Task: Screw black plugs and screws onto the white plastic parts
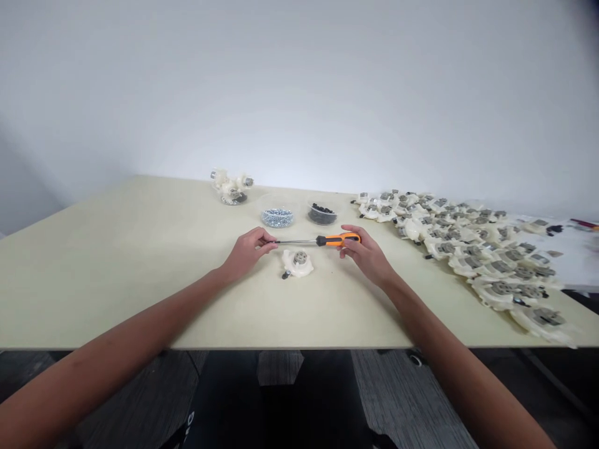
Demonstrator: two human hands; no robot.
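Observation:
An orange and black screwdriver (337, 239) lies level between my two hands, above the table. My right hand (364, 252) grips its handle between thumb and fingers. At the other end, my left hand (250, 251) pinches the tip of the shaft; whether a screw is there too is hidden by the fingers. Just below the shaft, a white plastic housing with a round metal motor (299, 262) rests on the table, a small black piece at its lower left. Neither hand touches that housing.
Behind the hands stand a clear bowl of silvery screws (277, 217) and a clear bowl of black parts (322, 214). Several similar white motor housings (496, 266) cover the table's right side. More white assemblies (233, 185) are heaped at the back left. A wall rises behind.

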